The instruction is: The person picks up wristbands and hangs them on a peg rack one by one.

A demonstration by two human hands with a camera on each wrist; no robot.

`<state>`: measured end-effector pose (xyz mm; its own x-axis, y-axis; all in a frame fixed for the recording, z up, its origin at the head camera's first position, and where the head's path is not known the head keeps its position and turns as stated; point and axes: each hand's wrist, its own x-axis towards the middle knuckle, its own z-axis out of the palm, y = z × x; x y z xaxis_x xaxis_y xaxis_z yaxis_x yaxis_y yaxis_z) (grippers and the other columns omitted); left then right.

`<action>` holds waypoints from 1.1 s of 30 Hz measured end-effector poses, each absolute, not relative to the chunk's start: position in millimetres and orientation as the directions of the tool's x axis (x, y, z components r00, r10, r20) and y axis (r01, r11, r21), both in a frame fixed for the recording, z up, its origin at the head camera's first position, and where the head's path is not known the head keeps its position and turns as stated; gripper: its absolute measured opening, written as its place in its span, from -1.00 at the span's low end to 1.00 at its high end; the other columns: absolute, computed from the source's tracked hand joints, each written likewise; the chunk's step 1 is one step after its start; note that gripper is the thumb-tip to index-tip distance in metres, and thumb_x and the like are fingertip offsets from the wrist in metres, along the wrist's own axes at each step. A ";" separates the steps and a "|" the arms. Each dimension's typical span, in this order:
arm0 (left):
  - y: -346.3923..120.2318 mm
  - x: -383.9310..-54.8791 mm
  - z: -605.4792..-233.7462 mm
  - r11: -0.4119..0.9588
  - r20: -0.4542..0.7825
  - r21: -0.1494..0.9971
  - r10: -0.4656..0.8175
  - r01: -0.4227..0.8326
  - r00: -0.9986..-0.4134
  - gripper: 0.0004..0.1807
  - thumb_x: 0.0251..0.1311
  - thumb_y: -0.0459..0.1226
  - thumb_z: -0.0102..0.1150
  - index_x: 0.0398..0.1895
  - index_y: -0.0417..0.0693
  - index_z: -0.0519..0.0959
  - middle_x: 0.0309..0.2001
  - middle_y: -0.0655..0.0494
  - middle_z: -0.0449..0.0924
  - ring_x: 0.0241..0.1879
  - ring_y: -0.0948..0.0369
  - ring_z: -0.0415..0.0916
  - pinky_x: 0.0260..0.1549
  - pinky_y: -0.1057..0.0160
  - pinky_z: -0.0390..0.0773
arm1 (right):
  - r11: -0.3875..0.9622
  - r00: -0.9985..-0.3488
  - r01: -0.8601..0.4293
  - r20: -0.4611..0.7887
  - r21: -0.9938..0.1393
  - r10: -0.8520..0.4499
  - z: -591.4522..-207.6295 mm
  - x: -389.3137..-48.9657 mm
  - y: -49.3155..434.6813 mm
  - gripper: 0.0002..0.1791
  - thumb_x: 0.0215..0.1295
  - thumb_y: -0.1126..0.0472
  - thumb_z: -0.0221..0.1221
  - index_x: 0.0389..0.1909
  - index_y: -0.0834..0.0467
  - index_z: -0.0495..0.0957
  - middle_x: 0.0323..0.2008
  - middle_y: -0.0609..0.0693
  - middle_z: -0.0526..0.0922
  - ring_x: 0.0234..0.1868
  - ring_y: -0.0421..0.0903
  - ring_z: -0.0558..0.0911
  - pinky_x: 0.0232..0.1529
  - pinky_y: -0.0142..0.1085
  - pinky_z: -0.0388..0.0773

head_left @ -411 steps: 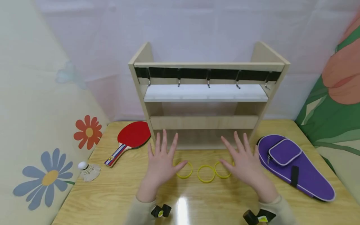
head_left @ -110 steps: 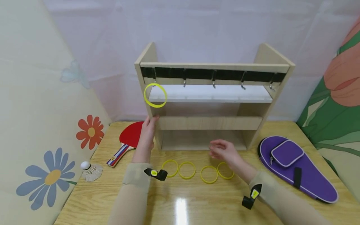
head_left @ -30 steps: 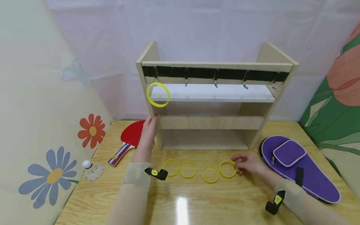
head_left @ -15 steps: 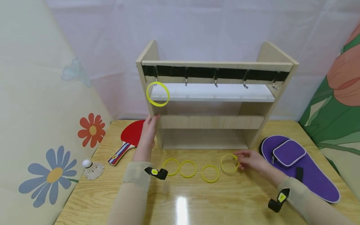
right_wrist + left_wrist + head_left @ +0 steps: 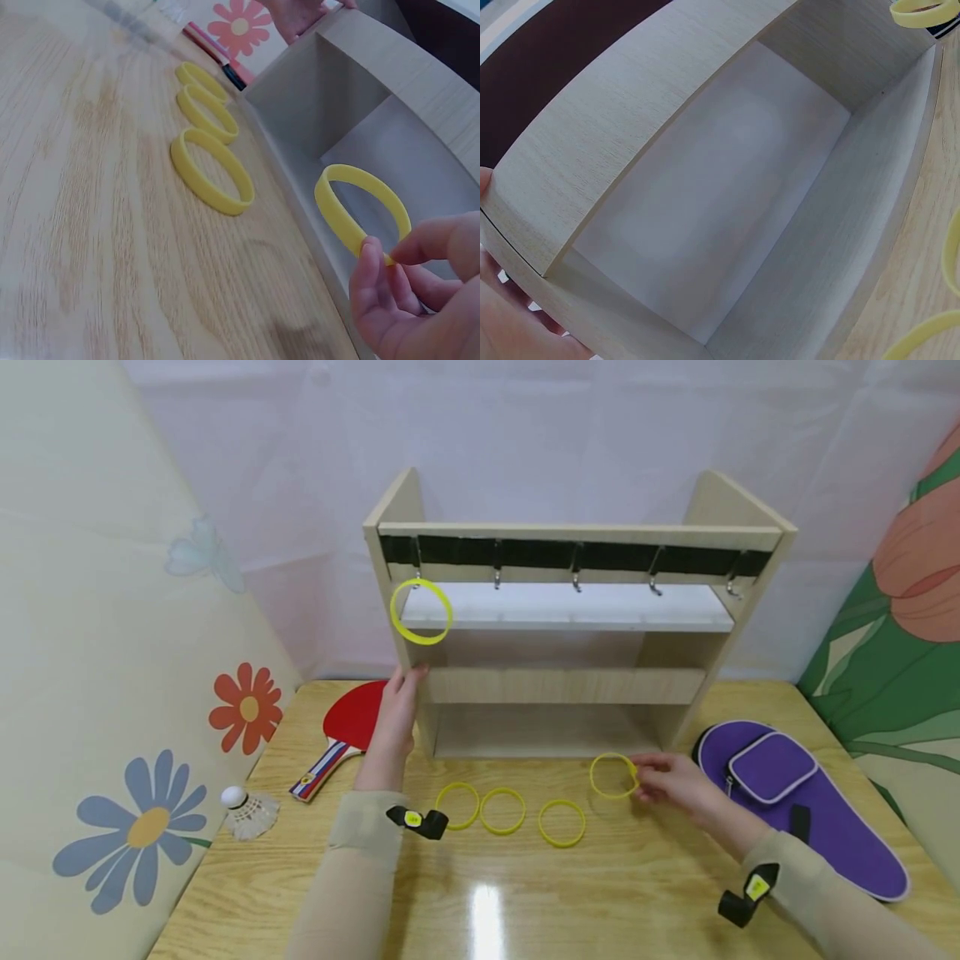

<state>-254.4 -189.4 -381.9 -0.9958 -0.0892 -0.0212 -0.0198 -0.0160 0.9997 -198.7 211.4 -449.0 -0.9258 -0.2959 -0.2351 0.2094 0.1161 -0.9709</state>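
My right hand (image 5: 675,785) pinches a yellow wristband (image 5: 367,178) between thumb and fingertips, holding it above the table before the rack's lower right opening. With my left hand (image 5: 396,714) I grip the left side panel of the wooden rack (image 5: 562,685); its thumb lies at the front, its fingers around the outer side. Another yellow wristband (image 5: 422,641) hangs from the leftmost of several metal hooks (image 5: 576,581) along the black strip. Three more wristbands (image 5: 196,180) lie flat in a row on the table in front of the rack.
A red table tennis bat (image 5: 352,718) lies left of the rack, partly behind my left hand. A shuttlecock (image 5: 247,812) sits at the table's left edge. On the right is a purple bat case (image 5: 795,810), partly covered by my right forearm.
Earlier both hands were spread over the table and the hooks were bare. Since then one wristband hangs on the left hook, and my right hand has picked up the rightmost wristband and raised it.
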 end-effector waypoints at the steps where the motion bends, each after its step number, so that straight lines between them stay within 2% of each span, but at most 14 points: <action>1: -189.4 -254.2 -381.6 -0.014 -0.022 1.000 -0.086 -0.021 -0.996 -0.43 0.44 -0.03 -0.16 0.51 0.24 0.18 0.38 -0.06 0.24 0.36 -0.03 0.15 0.39 -0.26 0.09 | 0.106 -0.925 0.214 -0.236 -0.971 -0.297 -448.1 -198.6 210.9 -0.44 0.36 0.43 -0.02 0.26 0.70 0.11 -0.38 -0.07 0.60 -0.43 -0.30 0.66 -0.32 -0.47 0.62; 17: -187.2 -254.6 -382.4 -0.008 0.007 1.000 -0.104 0.008 -0.995 -0.43 0.44 -0.06 -0.16 0.50 0.20 0.20 0.35 -0.08 0.28 0.33 -0.03 0.19 0.39 -0.24 0.12 | 0.018 -0.936 0.189 -0.186 -0.982 -0.300 -437.6 -194.5 200.7 -0.47 0.32 0.49 -0.04 0.21 0.74 0.11 -0.38 -0.13 0.60 -0.41 -0.30 0.66 -0.29 -0.47 0.63; 22: -187.3 -254.3 -381.5 -0.010 0.013 1.000 -0.112 0.014 -0.994 -0.44 0.44 -0.06 -0.16 0.48 0.17 0.23 0.31 -0.08 0.31 0.29 0.00 0.24 0.37 -0.23 0.15 | -0.003 -0.941 0.171 -0.162 -0.985 -0.298 -432.9 -193.5 196.3 -0.52 0.32 0.50 -0.02 0.18 0.71 0.18 -0.37 -0.11 0.60 -0.39 -0.27 0.68 -0.24 -0.42 0.65; 29: -187.3 -254.2 -382.2 -0.007 0.000 1.000 -0.116 0.001 -0.993 -0.45 0.43 -0.06 -0.15 0.48 0.18 0.23 0.31 -0.07 0.31 0.29 -0.01 0.23 0.36 -0.19 0.18 | -0.047 -0.949 0.145 -0.125 -0.988 -0.291 -419.5 -192.2 187.5 -0.70 0.33 0.50 0.01 0.07 0.46 0.40 -0.34 -0.10 0.60 -0.37 -0.24 0.70 -0.19 -0.38 0.67; 33: -188.0 -254.4 -382.6 -0.007 0.002 1.000 -0.103 0.002 -0.995 -0.43 0.44 -0.06 -0.17 0.50 0.17 0.20 0.35 -0.09 0.29 0.33 -0.03 0.20 0.38 -0.20 0.15 | -0.074 -0.956 0.120 -0.095 -0.990 -0.278 -408.7 -192.6 182.5 -0.73 0.30 0.51 0.01 0.00 0.34 0.43 -0.32 -0.08 0.61 -0.36 -0.22 0.70 -0.20 -0.38 0.67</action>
<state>-254.4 -188.0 -382.6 -0.9947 -0.1029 0.0016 0.0023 -0.0065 1.0000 -192.6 182.5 -408.7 -0.9558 -0.2784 -0.0948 0.1197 -0.0740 -0.9900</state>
